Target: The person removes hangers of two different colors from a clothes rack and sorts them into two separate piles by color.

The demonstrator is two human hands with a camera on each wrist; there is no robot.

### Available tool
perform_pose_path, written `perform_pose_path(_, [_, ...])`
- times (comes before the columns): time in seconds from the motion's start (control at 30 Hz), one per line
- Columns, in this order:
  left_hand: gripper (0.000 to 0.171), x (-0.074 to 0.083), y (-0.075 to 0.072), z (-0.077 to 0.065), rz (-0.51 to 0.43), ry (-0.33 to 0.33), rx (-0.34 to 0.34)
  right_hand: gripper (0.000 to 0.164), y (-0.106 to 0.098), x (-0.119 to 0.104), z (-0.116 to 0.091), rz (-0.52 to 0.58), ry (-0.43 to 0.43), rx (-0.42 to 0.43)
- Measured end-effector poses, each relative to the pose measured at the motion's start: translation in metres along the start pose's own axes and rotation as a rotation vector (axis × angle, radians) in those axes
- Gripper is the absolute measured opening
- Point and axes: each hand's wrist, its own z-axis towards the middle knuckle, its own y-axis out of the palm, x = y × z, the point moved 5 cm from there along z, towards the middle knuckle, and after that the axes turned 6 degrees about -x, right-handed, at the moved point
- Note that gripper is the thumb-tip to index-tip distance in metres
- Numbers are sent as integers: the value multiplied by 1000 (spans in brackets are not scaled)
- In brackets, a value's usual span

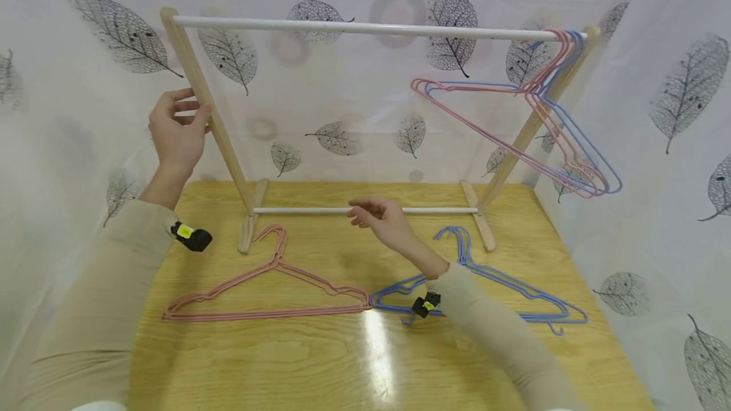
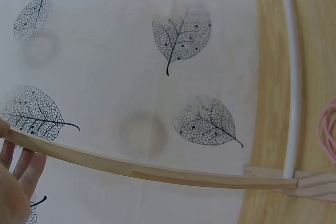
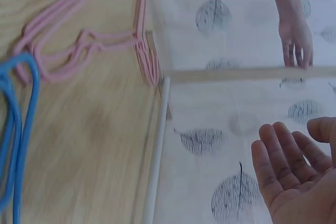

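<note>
My left hand (image 1: pixel 178 135) grips the left wooden post (image 1: pixel 221 138) of a clothes rack, thumb on one side and fingers on the other, as the left wrist view also shows. Palm up and empty, my right hand (image 3: pixel 296 179) has its fingers loosely extended. In the head view it hovers in front of the rack's low white bar (image 1: pixel 302 210), above the table. Pink hangers (image 1: pixel 268 316) lie stacked on the table at left. Blue hangers (image 1: pixel 548 318) lie to their right, partly covered by the right forearm.
Several pink hangers (image 1: pixel 497 143) and blue hangers (image 1: pixel 577 52) hang at the right end of the white top rail (image 1: pixel 342 27). The rack stands on wooden feet (image 1: pixel 485 233) at the back of the wooden table (image 1: pixel 274 366). Leaf-patterned sheeting (image 1: pixel 354 100) encloses the back and sides.
</note>
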Motion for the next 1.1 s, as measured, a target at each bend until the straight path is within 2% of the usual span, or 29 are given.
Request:
perform_pose_path(0.2, [33,0,1,0,0,-4,3,30,-42,-4,-10,20,14,134])
perform_pose_path(0.4, [33,-1,1,1,-11,-6,3,31,-84,-17,-22,-13,-46,214])
perform_pose_path(0.73, [33,0,1,0,5,-4,-8,30,-150,-47,-38,-76,-122,327])
perform_pose_path(0.93, [33,1,1,-2,14,2,-7,23,-187,-70,-45,-142,-149,422])
perform_pose_path(1.1, [32,1,0,-1,8,7,-1,18,-222,-89,-51,-102,-141,503])
